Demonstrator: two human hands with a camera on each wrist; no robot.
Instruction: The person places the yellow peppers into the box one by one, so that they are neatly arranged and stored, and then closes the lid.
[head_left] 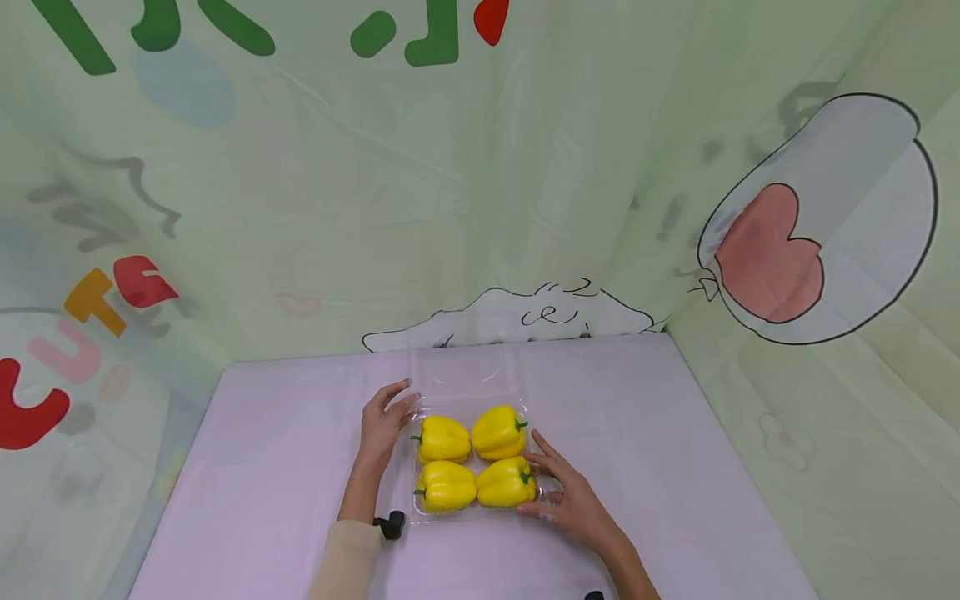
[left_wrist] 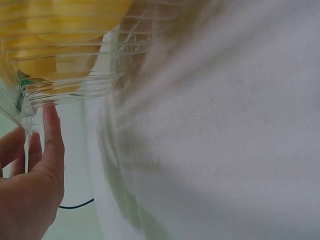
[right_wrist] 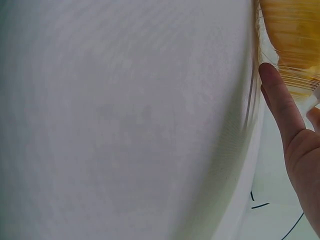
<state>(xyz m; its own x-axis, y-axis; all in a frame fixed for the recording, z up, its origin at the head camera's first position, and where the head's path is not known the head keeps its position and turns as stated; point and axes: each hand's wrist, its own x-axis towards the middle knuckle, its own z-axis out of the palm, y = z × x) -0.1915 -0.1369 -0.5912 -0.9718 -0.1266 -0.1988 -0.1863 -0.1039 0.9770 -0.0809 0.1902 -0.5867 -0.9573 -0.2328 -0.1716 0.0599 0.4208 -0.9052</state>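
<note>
A clear plastic clamshell box lies on the cloth with its see-through lid standing back behind it. Several yellow bell peppers with green stems fill it in two rows. At the box's back left corner, my left hand grips the rim; the left wrist view shows its fingers on the ribbed corner. My right hand holds the right side, thumb near the front corner and fingers spread along the wall. In the right wrist view one long finger lies against the ribbed side.
A pale lilac cloth covers the table. Behind and at both sides hang light green curtains printed with letters and cartoon figures. A small black device sits at the left wrist.
</note>
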